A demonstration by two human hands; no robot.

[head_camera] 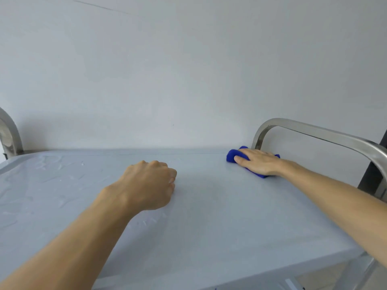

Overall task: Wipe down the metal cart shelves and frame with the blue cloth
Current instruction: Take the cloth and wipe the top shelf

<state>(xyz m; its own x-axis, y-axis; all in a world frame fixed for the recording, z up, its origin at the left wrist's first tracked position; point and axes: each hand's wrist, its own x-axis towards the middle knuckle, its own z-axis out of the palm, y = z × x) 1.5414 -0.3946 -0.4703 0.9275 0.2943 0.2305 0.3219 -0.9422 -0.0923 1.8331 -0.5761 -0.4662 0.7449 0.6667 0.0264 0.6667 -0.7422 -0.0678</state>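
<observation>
The cart's top shelf is a pale grey sheet filling the lower half of the view. A blue cloth lies bunched at its far right corner. My right hand lies flat on the cloth with straight fingers, pressing it onto the shelf. My left hand rests on the middle of the shelf as a fist, fingers curled under, holding nothing. Water streaks and droplets cover the shelf's left part.
A curved steel handle bar rises over the shelf's right end, just behind the cloth. Another steel frame post curves up at the far left. A plain grey wall stands directly behind the cart. A lower frame rail shows at bottom right.
</observation>
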